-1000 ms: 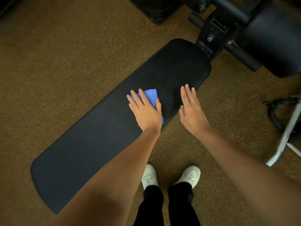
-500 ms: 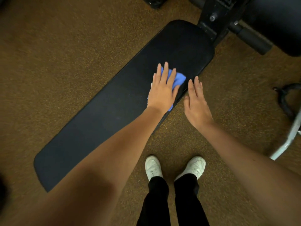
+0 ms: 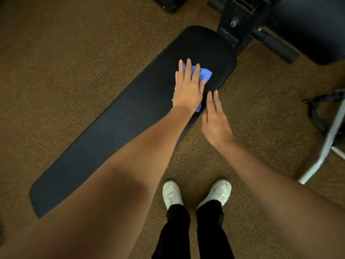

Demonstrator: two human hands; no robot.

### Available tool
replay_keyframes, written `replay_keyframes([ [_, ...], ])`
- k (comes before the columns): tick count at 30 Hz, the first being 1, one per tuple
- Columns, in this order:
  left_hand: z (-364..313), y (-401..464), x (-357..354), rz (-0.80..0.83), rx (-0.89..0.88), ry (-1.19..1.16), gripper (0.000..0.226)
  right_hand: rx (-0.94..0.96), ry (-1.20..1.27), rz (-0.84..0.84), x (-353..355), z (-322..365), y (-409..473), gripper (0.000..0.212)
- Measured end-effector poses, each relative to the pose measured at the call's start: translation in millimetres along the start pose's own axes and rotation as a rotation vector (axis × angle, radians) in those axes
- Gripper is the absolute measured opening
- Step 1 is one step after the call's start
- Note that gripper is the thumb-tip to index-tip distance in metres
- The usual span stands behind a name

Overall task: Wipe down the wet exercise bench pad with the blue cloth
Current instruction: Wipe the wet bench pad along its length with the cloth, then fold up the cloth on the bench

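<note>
The left hand (image 3: 187,90) lay flat, fingers (image 3: 188,69) straight, pressing the soft crumpled blue cloth (image 3: 205,74) onto the long, matte black bench pad (image 3: 115,128); cloth showed past the fingertips and below the palm. The right hand (image 3: 215,122) hovered beside the pad's edge, fingers relaxed and holding nothing, above speckled brown carpet (image 3: 74,53).

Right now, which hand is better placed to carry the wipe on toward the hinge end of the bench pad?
Left. The left hand lies flat on the blue cloth, pressing it onto the bench pad. The right hand is open at the pad's near edge and holds nothing.
</note>
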State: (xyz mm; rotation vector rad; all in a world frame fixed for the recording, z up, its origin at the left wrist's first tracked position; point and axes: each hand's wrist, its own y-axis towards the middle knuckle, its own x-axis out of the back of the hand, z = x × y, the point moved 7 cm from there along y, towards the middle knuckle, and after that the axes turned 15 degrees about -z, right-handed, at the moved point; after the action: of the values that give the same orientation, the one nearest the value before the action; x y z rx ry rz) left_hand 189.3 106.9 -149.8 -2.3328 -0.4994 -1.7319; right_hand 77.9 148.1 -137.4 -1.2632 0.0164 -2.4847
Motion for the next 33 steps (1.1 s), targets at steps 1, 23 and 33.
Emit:
replay_keyframes([
  [1, -4, -1, 0, 0.008, 0.004, -0.034, 0.049, -0.006, 0.008, -0.020, 3, -2, 0, 0.054],
  [23, 35, -32, 24, 0.170, 0.854, -0.463, 0.043, -0.575, 0.162, -0.106, 6, 1, 30, 0.067],
  [33, 40, -46, 25, 0.228, 0.824, -0.552, 0.008, -0.601, 0.256, -0.014, 16, 1, 21, 0.068],
])
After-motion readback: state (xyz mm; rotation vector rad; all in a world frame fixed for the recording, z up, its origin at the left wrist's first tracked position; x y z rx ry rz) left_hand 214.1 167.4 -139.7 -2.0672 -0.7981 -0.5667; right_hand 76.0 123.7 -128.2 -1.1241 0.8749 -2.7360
